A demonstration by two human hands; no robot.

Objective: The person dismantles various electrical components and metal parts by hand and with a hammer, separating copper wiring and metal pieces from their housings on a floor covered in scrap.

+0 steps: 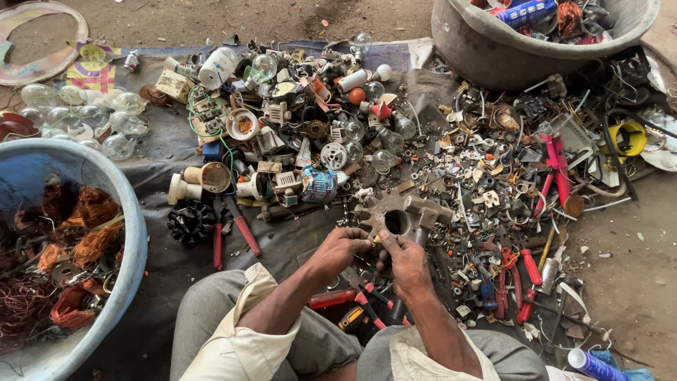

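Note:
My left hand and my right hand meet at the middle bottom, fingertips pinched together on a small brass-coloured part. Just beyond the fingers lies a grey metal piece with a round hole and a hammer head whose handle runs under my right hand. Red-handled tools and a yellow and black screwdriver lie between my knees.
A blue tub of copper wire scrap stands at left, a grey tub at top right. Clear bulbs, bulb bases, circuit bits and metal scrap cover the dark cloth. Red pliers lie left, red cutters right.

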